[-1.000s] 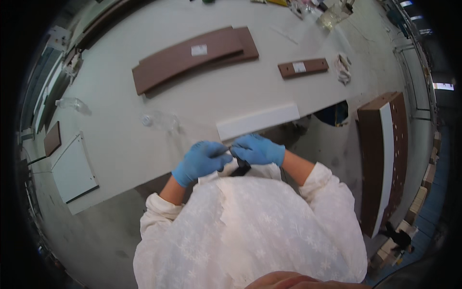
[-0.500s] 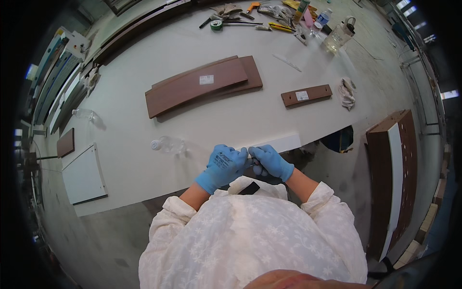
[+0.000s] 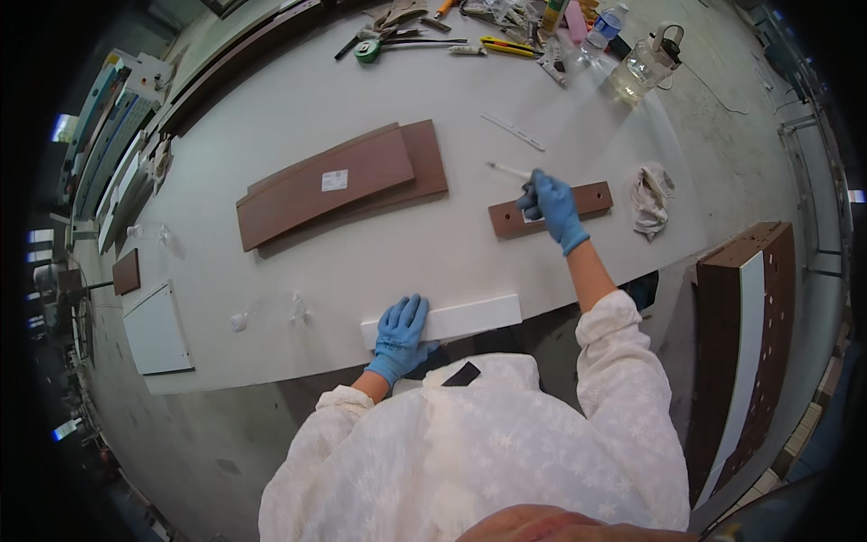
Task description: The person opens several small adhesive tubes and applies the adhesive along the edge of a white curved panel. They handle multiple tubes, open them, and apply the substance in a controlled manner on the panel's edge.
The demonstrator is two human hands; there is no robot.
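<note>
My left hand [image 3: 400,336], in a blue glove, lies over the left part of a narrow white board [image 3: 474,314] at the table's near edge. Its fingers stretch across the board, and its thumb points right along the near side. Farther right, my gloved right hand [image 3: 552,210] is closed on a slim white pen-like tool [image 3: 513,170], whose thin dark tip points left. Under that hand is a short brown board [image 3: 594,199] with holes and a label, partly covered by the glove. I cannot tell whether the hand touches it.
Two stacked brown panels [image 3: 361,172] lie left of centre. A thin white strip [image 3: 515,132] and a crumpled cloth [image 3: 650,199] lie at the right. Tools, a tape measure [image 3: 368,51] and a water jug [image 3: 643,70] stand far back. Tall brown boards [image 3: 745,298] flank the table's right side.
My hands have parted. The right reached forward and right and now holds the pen-like tool; the left moved left and down onto the white board. The whole view has shifted.
</note>
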